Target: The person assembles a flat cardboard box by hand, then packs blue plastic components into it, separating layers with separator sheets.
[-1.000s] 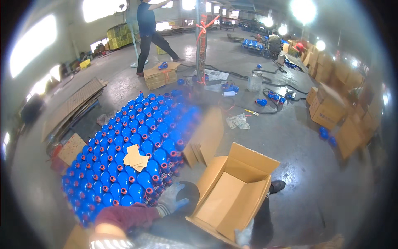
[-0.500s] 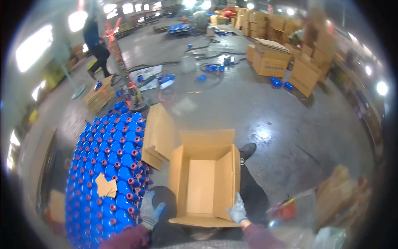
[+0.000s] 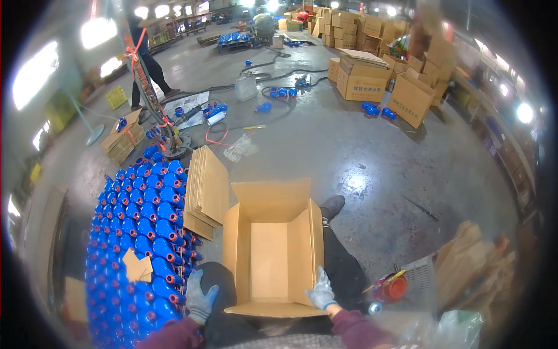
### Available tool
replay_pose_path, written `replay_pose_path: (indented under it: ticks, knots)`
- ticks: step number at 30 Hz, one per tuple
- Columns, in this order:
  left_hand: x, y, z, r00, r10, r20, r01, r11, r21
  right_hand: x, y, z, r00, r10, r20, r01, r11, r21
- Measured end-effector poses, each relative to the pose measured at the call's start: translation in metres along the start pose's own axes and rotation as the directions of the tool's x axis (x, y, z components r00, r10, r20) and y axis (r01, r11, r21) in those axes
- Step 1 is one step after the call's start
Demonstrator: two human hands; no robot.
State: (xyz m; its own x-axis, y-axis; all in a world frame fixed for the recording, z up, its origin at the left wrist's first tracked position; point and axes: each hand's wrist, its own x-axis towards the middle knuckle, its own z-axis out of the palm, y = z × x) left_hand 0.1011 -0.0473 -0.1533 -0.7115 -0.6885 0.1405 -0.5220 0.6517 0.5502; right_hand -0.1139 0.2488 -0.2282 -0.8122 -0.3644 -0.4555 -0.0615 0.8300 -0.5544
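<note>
The cardboard box sits between the person's knees, its mouth facing up, nothing seen inside; what it rests on is hidden. It should be light for its bulk, with fairly stiff walls and dry faces that likely give gloves good grip. Its far flap and near flap would probably bend at their creases if pulled, so a firm hold low on two opposite walls looks better than lifting by a flap. The right hand lies at the near right edge, fingers extended; whether it pinches the wall I cannot tell. The left hand, thumb spread from the fingers, is beside the left knee, apart from the box. Left of it stand flat cardboard sheets and rows of blue fittings, which look hard, smooth and heavier.
</note>
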Motion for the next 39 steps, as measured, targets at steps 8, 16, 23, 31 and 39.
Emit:
replay_pose_path:
  ticks: [8,16,23,31,39]
  knots:
    - [-0.003,0.001,-0.005,1.000,-0.016,0.021,0.016,1.000,0.005,-0.001,-0.008,-0.001,0.996,0.070,0.056,-0.067,0.997,-0.047]
    - [0.012,0.012,0.005,0.998,0.042,0.048,-0.040,0.999,-0.030,-0.006,0.008,-0.003,0.999,0.033,-0.008,-0.033,0.999,-0.001]
    - [-0.002,-0.009,-0.001,1.000,0.006,0.007,-0.005,0.999,-0.052,0.003,-0.008,-0.002,1.000,-0.013,0.027,0.013,1.000,-0.012]
    - [0.001,-0.002,-0.002,1.000,0.028,0.006,-0.028,1.000,0.006,-0.005,0.011,0.004,0.998,-0.053,-0.023,0.055,0.996,0.069]
    - [-0.009,-0.015,0.004,0.998,0.032,-0.052,-0.032,0.999,-0.008,-0.007,-0.001,0.000,1.000,-0.010,-0.003,0.010,1.000,-0.012]
